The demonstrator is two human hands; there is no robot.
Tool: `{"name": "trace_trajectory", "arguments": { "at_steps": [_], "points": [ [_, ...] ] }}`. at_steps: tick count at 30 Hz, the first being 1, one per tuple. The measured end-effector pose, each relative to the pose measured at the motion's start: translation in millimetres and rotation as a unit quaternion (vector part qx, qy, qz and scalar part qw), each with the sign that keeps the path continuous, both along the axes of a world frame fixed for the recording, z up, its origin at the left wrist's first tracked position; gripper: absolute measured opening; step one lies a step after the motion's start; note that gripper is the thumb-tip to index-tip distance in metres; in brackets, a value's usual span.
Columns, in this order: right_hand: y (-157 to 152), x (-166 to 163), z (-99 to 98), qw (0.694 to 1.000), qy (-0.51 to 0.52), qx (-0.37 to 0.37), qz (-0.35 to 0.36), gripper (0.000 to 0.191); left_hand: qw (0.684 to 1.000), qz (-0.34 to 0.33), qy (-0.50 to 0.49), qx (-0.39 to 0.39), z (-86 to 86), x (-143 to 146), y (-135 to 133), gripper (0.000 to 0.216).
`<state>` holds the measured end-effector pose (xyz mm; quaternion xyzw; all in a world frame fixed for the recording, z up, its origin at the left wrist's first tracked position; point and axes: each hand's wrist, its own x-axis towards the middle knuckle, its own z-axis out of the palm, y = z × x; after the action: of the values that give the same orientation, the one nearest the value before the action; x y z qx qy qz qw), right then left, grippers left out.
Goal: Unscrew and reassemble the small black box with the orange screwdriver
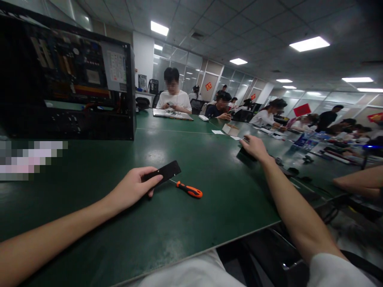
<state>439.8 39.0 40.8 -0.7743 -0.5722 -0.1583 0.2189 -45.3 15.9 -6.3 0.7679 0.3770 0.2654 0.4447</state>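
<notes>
My left hand (140, 181) is closed around a flat black rectangular piece (169, 170) with small holes along its edge, held just above the green table. The thumb lies on top. A screwdriver (190, 189) with an orange and black handle lies on the table beside it, its shaft partly hidden behind the black piece. Stretched out to the right, my right hand (254, 147) has its fingers bent over a dark flat thing (245, 156). What exactly those fingers grip is too dark to make out.
An open computer case (133, 91) stands on the green table (167, 235) at the left, its circuit board showing. Farther back are a small open box (230, 129) and a silver panel (172, 114) before a seated person. Other people sit along the right.
</notes>
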Motion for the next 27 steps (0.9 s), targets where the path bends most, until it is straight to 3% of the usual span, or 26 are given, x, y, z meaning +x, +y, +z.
{"name": "trace_trajectory", "arguments": {
  "at_steps": [3, 5, 6, 8, 10, 12, 17, 20, 22, 23, 24, 25, 27],
  "points": [
    [7, -80, -0.7, 0.987, 0.086, 0.0, 0.139, 0.057, 0.999, -0.01, -0.029, 0.02, -0.3, 2, 1, 0.034],
    [0, -141, -7.5, 0.955, 0.149, -0.032, 0.256, 0.064, 0.998, -0.015, -0.047, 0.025, -0.9, 4, 0, 0.03],
    [-7, -168, -11.6, 0.897, 0.253, -0.076, 0.354, 0.067, 0.998, -0.014, -0.056, 0.026, -1.2, 6, -1, 0.029],
    [-23, -210, -19.5, 0.792, 0.386, -0.167, 0.443, 0.069, 0.997, -0.006, -0.073, 0.037, -2.1, 9, -4, 0.028],
    [-38, -232, -25.8, 0.712, 0.474, -0.243, 0.457, 0.067, 0.994, 0.012, -0.098, 0.055, -3.2, 11, -7, 0.026],
    [-48, -238, -30.4, 0.663, 0.53, -0.279, 0.449, 0.059, 0.991, 0.02, -0.12, 0.052, -4.1, 12, -9, 0.023],
    [-55, -235, -33.5, 0.59, 0.589, -0.311, 0.456, 0.047, 0.989, 0.021, -0.134, 0.061, -5.7, 13, -8, 0.021],
    [-54, -234, -30.0, 0.597, 0.566, -0.322, 0.468, 0.04, 0.989, 0.016, -0.126, 0.081, -7.9, 14, -6, 0.022],
    [-49, -224, -24.2, 0.631, 0.513, -0.316, 0.49, 0.038, 0.99, 0.025, -0.11, 0.09, -9.3, 14, -5, 0.03],
    [-43, -214, -20.1, 0.662, 0.477, -0.298, 0.496, 0.04, 0.99, 0.033, -0.1, 0.092, -9.5, 13, -5, 0.035],
    [-36, -201, -15.2, 0.708, 0.434, -0.264, 0.491, 0.041, 0.991, 0.037, -0.088, 0.092, -9.3, 13, -5, 0.038],
    [-28, -183, -9.8, 0.773, 0.373, -0.217, 0.465, 0.042, 0.992, 0.037, -0.076, 0.093, -8.6, 12, -6, 0.037],
    [-11, -135, 1.5, 0.909, 0.216, -0.093, 0.343, 0.041, 0.994, 0.02, -0.051, 0.093, -6.1, 11, -8, 0.034]
  ]
}}
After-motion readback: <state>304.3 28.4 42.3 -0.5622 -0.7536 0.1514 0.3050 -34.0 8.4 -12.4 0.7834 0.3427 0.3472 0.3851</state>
